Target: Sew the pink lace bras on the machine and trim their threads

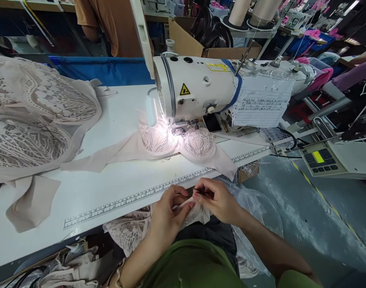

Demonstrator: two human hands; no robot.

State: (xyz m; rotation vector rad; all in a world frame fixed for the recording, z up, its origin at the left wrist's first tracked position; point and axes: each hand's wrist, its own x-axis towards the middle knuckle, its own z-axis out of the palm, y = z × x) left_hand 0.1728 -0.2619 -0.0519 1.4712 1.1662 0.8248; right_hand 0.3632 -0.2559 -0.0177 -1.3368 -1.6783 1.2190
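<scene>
Small lace piece held in our lap, another lying under the sewing machine

Our left hand (166, 216) pinches a pale lace piece (197, 214) between thumb and curled fingers, just below the table edge (135, 202), and our right hand (219, 200) closes on the same piece from the other side, its fingertips gripping a thin dark tool (202, 192) whose kind we cannot tell. We judge this a hand step in progress at the fabric's edge; nothing shows it finished. Beyond our fingers, a lace bra (177, 144) lies under the lit head of the sewing machine (201, 88), which we read as not yet taken off. Far to the left of our fingers sits a heap of lace garments (36, 116); more lace (126, 232) hangs below the left wrist. Clear plastic sheeting (255, 208) lies just right of the right hand. Nothing blocks our fingers.
</scene>
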